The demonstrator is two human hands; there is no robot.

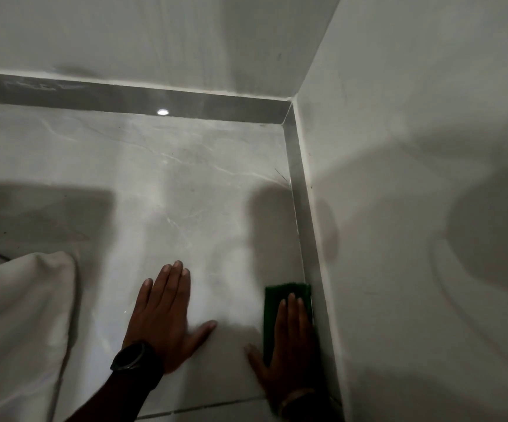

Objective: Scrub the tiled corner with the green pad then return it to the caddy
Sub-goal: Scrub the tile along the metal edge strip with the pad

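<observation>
A green scrub pad point(277, 295) lies flat on the grey marbled floor tile point(192, 184), its right edge against the dark skirting strip point(300, 190) along the right wall. My right hand point(289, 345) presses down on the pad with flat fingers, covering its near half. My left hand point(167, 312) rests palm-down on the bare tile to the left, fingers spread, a black watch on its wrist. The tiled corner point(289, 109), where the two walls meet the floor, lies well ahead of the pad. No caddy is in view.
A white cloth or garment point(24, 324) bulges in at the lower left. White walls point(414, 147) rise at the back and right. A ceiling light reflects in the back skirting point(162, 112). A grout line point(204, 406) crosses the floor near my wrists.
</observation>
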